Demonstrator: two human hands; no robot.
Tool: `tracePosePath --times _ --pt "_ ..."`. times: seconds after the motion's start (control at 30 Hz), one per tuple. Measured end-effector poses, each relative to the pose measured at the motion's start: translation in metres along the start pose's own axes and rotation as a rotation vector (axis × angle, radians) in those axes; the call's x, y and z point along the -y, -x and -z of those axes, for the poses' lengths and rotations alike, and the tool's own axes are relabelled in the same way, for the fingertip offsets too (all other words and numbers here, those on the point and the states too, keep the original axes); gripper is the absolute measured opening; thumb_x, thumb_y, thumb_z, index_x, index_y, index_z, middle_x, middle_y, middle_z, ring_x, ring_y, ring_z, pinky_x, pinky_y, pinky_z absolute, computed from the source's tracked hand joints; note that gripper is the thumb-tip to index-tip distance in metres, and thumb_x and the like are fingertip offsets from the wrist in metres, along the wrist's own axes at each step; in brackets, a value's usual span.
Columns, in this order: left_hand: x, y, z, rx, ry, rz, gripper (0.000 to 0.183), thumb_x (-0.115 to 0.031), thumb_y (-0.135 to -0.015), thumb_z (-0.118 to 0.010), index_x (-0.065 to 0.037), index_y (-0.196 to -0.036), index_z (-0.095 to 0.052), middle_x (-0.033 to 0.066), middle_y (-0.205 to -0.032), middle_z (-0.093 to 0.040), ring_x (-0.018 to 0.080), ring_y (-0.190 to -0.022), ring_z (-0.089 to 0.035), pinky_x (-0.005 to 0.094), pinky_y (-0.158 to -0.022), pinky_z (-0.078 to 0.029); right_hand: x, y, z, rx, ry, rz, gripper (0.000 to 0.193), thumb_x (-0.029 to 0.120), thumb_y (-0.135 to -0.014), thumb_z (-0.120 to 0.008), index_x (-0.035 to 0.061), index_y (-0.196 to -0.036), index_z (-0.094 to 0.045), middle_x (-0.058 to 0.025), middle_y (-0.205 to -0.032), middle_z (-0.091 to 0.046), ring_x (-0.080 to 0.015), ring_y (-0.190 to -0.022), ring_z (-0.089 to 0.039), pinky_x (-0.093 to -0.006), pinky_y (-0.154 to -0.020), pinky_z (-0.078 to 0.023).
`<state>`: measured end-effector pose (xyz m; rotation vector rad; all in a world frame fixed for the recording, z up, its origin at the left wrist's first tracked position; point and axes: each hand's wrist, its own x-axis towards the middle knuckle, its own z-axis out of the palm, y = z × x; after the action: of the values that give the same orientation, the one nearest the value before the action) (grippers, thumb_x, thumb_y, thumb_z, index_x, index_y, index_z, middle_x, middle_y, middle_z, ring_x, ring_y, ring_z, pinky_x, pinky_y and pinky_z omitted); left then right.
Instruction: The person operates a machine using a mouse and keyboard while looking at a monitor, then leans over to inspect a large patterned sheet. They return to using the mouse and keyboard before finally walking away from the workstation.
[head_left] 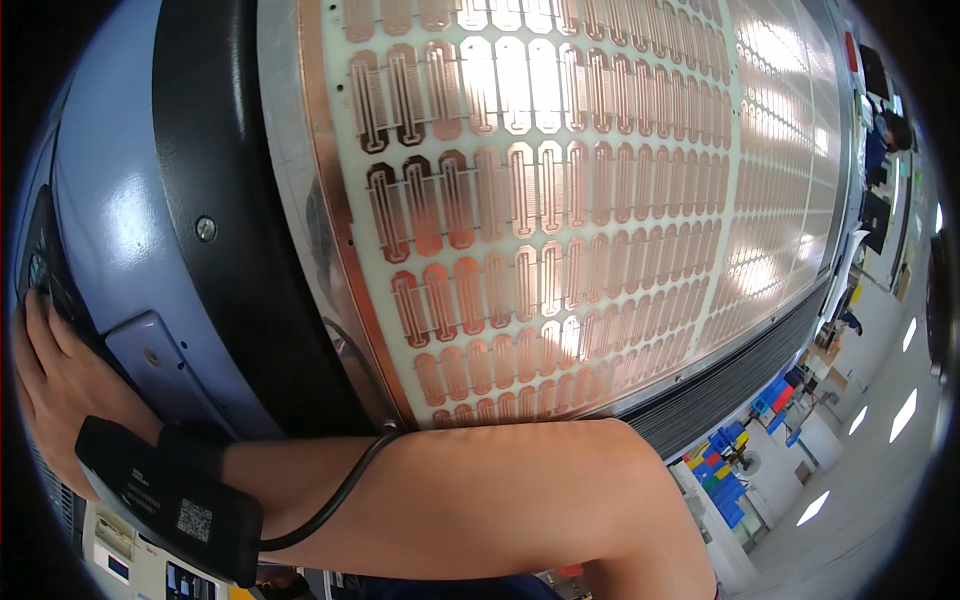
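My right arm [450, 490] crosses the bottom of the head view, elbow at the right, forearm running left. My right hand [75, 405] is at the far left with its fingers stretched out over a dark panel [45, 260] on the side of a blue-grey machine [120, 190]. The fingertips are partly lost against the dark surface. A black device [170, 500] with a cable is strapped to the wrist. Beyond the forearm lies a large circuit board panel [620, 200] with rows of shiny copper patterns. My left hand is out of view.
A thick black border [215, 170] with a screw separates the blue-grey housing from the board. Black ribbed bellows [740, 360] run along the board's lower right edge. Farther off are blue bins [725, 495], a person in dark clothing [880, 140] and ceiling lights. The view is strongly tilted.
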<state>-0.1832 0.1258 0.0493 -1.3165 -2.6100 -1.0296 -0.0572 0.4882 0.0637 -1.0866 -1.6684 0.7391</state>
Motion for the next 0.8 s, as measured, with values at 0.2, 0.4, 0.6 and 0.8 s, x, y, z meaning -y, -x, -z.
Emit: tracePosePath --times 0.2,0.4,0.6,0.8 --pt "-0.003 0.002 -0.008 0.002 0.001 0.015 0.070 -0.045 -0.102 -0.025 0.003 -0.150 -0.038 0.0245 -0.152 -0.042 0.0372 -0.142 -0.040 0.0539 -0.117 -0.031 0.003 0.004 -0.007 0.009 -0.009 -0.018 0.046 0.020 -0.087 -0.055 -0.0105 -0.121 -0.062 -0.0306 -0.131 -0.056 -0.0461 -0.128 -0.049 -0.0515 -0.109 -0.037" --pt "-0.005 -0.003 -0.020 0.018 0.006 0.007 0.071 -0.046 -0.102 -0.026 0.004 -0.150 -0.038 0.0250 -0.152 -0.041 0.0374 -0.141 -0.040 0.0538 -0.117 -0.031 -0.003 0.001 -0.006 -0.026 -0.011 -0.046 0.046 0.020 -0.086 -0.055 -0.0104 -0.121 -0.062 -0.0302 -0.131 -0.056 -0.0458 -0.127 -0.049 -0.0513 -0.109 -0.037" --pt "-0.009 -0.022 -0.022 0.032 -0.001 -0.018 0.071 -0.046 -0.101 -0.026 0.005 -0.150 -0.038 0.0254 -0.152 -0.041 0.0376 -0.141 -0.040 0.0537 -0.117 -0.032 -0.001 -0.013 -0.007 -0.070 -0.023 -0.062 0.047 0.021 -0.086 -0.055 -0.0103 -0.120 -0.062 -0.0299 -0.130 -0.056 -0.0455 -0.127 -0.050 -0.0512 -0.109 -0.038" --pt "-0.015 -0.020 -0.028 0.044 0.001 -0.054 0.072 -0.046 -0.101 -0.027 0.005 -0.150 -0.037 0.0259 -0.152 -0.041 0.0378 -0.141 -0.040 0.0537 -0.116 -0.032 -0.001 -0.016 -0.005 -0.093 -0.040 -0.082 0.047 0.021 -0.085 -0.056 -0.0102 -0.119 -0.062 -0.0296 -0.129 -0.057 -0.0452 -0.127 -0.050 -0.0510 -0.109 -0.038"
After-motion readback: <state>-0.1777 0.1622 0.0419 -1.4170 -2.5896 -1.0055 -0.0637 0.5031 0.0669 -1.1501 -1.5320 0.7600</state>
